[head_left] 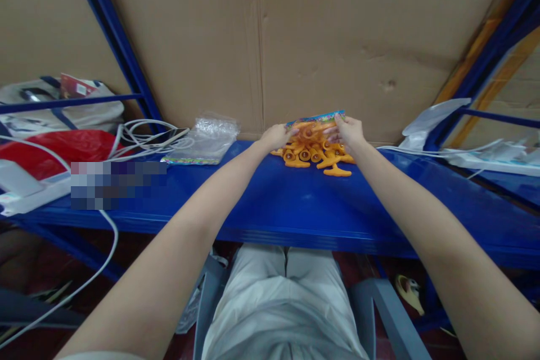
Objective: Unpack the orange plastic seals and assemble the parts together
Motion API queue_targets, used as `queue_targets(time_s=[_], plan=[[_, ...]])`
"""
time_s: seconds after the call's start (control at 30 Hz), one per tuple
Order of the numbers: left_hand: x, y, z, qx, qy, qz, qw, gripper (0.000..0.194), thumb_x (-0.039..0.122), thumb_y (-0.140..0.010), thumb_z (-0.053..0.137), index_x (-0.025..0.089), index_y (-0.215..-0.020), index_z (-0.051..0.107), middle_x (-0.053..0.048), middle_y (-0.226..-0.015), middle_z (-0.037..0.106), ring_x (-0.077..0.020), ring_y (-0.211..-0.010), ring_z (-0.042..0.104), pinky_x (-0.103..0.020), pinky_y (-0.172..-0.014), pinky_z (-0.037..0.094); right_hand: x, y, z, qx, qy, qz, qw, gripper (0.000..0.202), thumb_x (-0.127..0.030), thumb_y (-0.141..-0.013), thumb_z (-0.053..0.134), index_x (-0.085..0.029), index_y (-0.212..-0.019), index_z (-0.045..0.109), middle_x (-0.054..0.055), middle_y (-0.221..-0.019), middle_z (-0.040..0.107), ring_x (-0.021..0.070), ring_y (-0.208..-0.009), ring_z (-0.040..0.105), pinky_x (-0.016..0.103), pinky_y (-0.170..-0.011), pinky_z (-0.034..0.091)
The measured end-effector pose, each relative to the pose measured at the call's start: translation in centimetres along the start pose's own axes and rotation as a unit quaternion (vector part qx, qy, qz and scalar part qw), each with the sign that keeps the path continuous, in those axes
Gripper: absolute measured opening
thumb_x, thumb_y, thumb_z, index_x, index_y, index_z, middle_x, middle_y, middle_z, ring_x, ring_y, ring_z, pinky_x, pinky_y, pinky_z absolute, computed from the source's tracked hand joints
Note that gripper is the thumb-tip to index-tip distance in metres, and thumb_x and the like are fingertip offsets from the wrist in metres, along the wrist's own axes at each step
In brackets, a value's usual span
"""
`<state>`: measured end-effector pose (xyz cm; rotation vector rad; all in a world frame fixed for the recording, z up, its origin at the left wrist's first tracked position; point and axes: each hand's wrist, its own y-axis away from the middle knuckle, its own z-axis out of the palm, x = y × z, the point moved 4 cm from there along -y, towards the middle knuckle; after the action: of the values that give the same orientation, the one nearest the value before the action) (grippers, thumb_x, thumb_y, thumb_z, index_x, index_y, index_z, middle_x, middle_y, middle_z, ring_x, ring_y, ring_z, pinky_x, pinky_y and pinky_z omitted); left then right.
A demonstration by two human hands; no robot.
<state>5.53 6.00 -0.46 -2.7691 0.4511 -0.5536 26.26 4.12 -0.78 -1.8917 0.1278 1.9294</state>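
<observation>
A clear plastic bag with a blue, patterned top strip (320, 117) is stretched between my two hands at the back of the blue table. My left hand (276, 138) grips its left end with closed fingers. At the upper right corner, the thumb and fingers of my right hand (349, 132) pinch the bag. Right under and in front of it lies a heap of orange plastic pieces (297, 163), several with round, hollow ends and curved crossbars. Orange shows through the bag, but I cannot tell whether any piece is inside.
A stack of clear bags (206, 140) lies to the left beside coiled white cables (147, 135). Farther left are a red bag (76, 146) and a white power strip (37, 191). Cardboard (295, 39) walls the back between blue posts (113, 34). Another white strip (493, 160) sits right.
</observation>
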Motion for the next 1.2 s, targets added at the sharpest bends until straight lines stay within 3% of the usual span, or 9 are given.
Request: queue_targets(time_s=[0.17,0.3,0.37,0.53,0.67,0.83,1.0,1.1,1.2], plan=[[2.0,-1.1,-0.7,0.031,0.091,-0.023,0.995,0.045,0.038,-0.108,0.038,0.017,-0.130,0.070,-0.011,-0.096,0.079,-0.0235,-0.090,0.076,-0.032,-0.086,0.057,-1.5,0.6,-0.3,0.001,-0.008,0.060,0.998,0.019,-0.036,-0.103,0.054,-0.022,-0.089,0.054,-0.003,-0.056,0.067,0.0097,-0.035,0.053,0.019,-0.040,0.047],[2.8,-2.4,-1.8,0.144,0.190,-0.022,0.971,0.043,0.036,-0.108,0.039,0.027,-0.145,0.059,-0.008,-0.117,0.076,-0.0227,-0.111,0.072,-0.035,-0.103,0.052,-3.5,-0.1,-0.4,-0.042,-0.054,0.098,0.993,0.019,-0.027,-0.106,0.046,-0.021,-0.091,0.057,-0.003,-0.057,0.066,0.0088,-0.040,0.055,0.018,-0.046,0.051],[2.9,-2.8,-2.1,0.171,0.231,-0.007,0.958,0.043,0.039,-0.108,0.041,0.029,-0.147,0.057,-0.007,-0.124,0.074,-0.0227,-0.117,0.070,-0.035,-0.107,0.050,-4.4,-0.6,-0.4,-0.056,-0.093,0.090,0.990,0.019,-0.026,-0.106,0.045,-0.021,-0.093,0.058,-0.002,-0.064,0.070,0.0093,-0.047,0.061,0.018,-0.050,0.053],[2.7,-2.6,-1.6,0.098,0.286,0.011,0.953,0.046,0.047,-0.104,0.050,0.021,-0.140,0.062,-0.011,-0.107,0.077,-0.0259,-0.105,0.075,-0.036,-0.098,0.055,-3.9,-1.5,-0.9,-0.052,-0.128,0.065,0.988,0.018,-0.033,-0.106,0.042,-0.024,-0.101,0.057,0.002,-0.084,0.077,0.0132,-0.068,0.073,0.024,-0.062,0.059],[2.3,-2.1,-0.8,0.013,0.334,-0.031,0.942,0.058,0.049,-0.102,0.053,0.019,-0.151,0.049,-0.012,-0.094,0.079,-0.0269,-0.091,0.078,-0.036,-0.085,0.059,-2.5,-1.5,-0.8,-0.068,-0.104,0.067,0.990,0.020,-0.041,-0.105,0.044,-0.025,-0.103,0.057,0.004,-0.092,0.078,0.0164,-0.075,0.075,0.031,-0.068,0.062],[2.5,-2.4,-0.4,-0.002,0.354,-0.071,0.932,0.053,0.043,-0.109,0.034,0.017,-0.154,0.047,-0.015,-0.114,0.076,-0.0256,-0.096,0.077,-0.034,-0.078,0.061,-2.0,-1.4,0.2,-0.112,-0.061,0.075,0.989,0.017,-0.034,-0.102,0.048,-0.023,-0.098,0.060,0.004,-0.082,0.076,0.0176,-0.073,0.076,0.031,-0.067,0.062],[2.9,-2.7,-0.5,0.046,0.356,-0.004,0.933,0.048,0.042,-0.107,0.042,0.020,-0.147,0.058,-0.011,-0.137,0.067,-0.0249,-0.114,0.071,-0.032,-0.084,0.062,-2.1,-2.2,0.4,-0.053,-0.062,-0.006,0.997,0.014,-0.024,-0.101,0.049,-0.023,-0.095,0.061,0.002,-0.081,0.076,0.0157,-0.077,0.076,0.029,-0.070,0.060],[2.6,-2.3,-0.2,0.007,0.325,-0.007,0.946,0.046,0.039,-0.106,0.046,0.020,-0.147,0.057,-0.011,-0.137,0.068,-0.0262,-0.117,0.070,-0.031,-0.083,0.062,-1.6,-2.1,0.0,-0.026,-0.028,-0.036,0.999,0.013,-0.024,-0.100,0.051,-0.022,-0.094,0.063,0.002,-0.084,0.076,0.0149,-0.081,0.076,0.028,-0.072,0.058],[1.9,-1.8,0.0,-0.057,0.282,-0.050,0.957,0.047,0.038,-0.103,0.054,0.015,-0.143,0.060,-0.015,-0.130,0.071,-0.0275,-0.112,0.073,-0.030,-0.082,0.061,-1.0,-1.5,-0.5,-0.041,0.049,0.001,0.998,0.014,-0.027,-0.099,0.055,-0.020,-0.093,0.066,0.003,-0.077,0.074,0.0155,-0.070,0.073,0.029,-0.067,0.056]])
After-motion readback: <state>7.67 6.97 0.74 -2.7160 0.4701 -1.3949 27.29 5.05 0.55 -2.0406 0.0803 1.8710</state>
